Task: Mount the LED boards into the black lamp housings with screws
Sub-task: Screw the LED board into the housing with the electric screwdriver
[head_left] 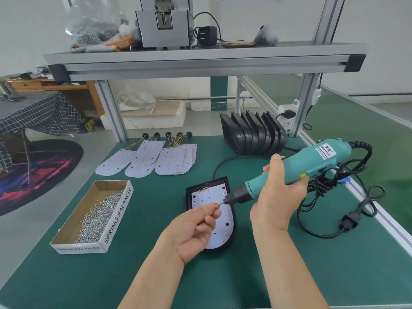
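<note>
On the screw box, "SPRING BALANCER"; on the screwdriver, "KEENWISE".

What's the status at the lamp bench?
Left hand pinches a screw at the bit. Right hand grips teal screwdriver. LED board sits in black housing. No obstruction seen.

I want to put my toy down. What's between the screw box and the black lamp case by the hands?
Only bare green mat lies between the screw box and the lamp housing, as the head view shows.
</note>
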`<state>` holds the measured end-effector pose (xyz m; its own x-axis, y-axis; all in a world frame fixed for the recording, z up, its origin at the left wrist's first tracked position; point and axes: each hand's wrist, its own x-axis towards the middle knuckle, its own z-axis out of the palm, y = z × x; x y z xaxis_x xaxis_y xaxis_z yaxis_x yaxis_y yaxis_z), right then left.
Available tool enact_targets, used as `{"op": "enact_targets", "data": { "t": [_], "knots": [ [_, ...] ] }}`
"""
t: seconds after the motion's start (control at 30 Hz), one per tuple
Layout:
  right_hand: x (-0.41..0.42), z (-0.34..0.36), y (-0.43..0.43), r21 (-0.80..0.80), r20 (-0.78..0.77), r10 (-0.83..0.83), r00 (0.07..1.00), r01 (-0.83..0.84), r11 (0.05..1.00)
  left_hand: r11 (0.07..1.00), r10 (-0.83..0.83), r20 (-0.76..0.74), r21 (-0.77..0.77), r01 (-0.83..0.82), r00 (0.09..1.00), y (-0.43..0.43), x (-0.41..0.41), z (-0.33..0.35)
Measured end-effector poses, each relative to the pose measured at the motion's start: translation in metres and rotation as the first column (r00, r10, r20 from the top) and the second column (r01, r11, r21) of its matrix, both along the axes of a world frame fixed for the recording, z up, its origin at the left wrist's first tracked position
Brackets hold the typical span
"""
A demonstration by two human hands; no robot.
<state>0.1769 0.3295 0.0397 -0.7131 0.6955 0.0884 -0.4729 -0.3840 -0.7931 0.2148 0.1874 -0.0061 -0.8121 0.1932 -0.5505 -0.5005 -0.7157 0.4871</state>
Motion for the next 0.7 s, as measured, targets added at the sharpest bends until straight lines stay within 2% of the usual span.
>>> {"op": "enact_targets", "data": {
  "t": [0.33, 0.57, 0.7],
  "knots": [
    [-0.001, -0.003, 0.000, 0.016, 0.002, -0.021, 1.000, 0.021, 1.000, 0.995, 0.022, 0.021, 0.094, -0.024, 1.000, 0.002, 0.003, -0.005],
    [-0.002, -0.004, -0.001, 0.014, 0.002, -0.045, 0.999, 0.045, 0.999, 0.997, 0.072, -0.038, -0.032, -0.073, 0.997, 0.011, 0.005, -0.008],
    [-0.005, -0.004, -0.002, 0.008, 0.014, -0.041, 0.999, 0.041, 0.999, 0.993, 0.101, -0.088, -0.049, -0.106, 0.991, 0.015, 0.005, -0.012]
  ]
}}
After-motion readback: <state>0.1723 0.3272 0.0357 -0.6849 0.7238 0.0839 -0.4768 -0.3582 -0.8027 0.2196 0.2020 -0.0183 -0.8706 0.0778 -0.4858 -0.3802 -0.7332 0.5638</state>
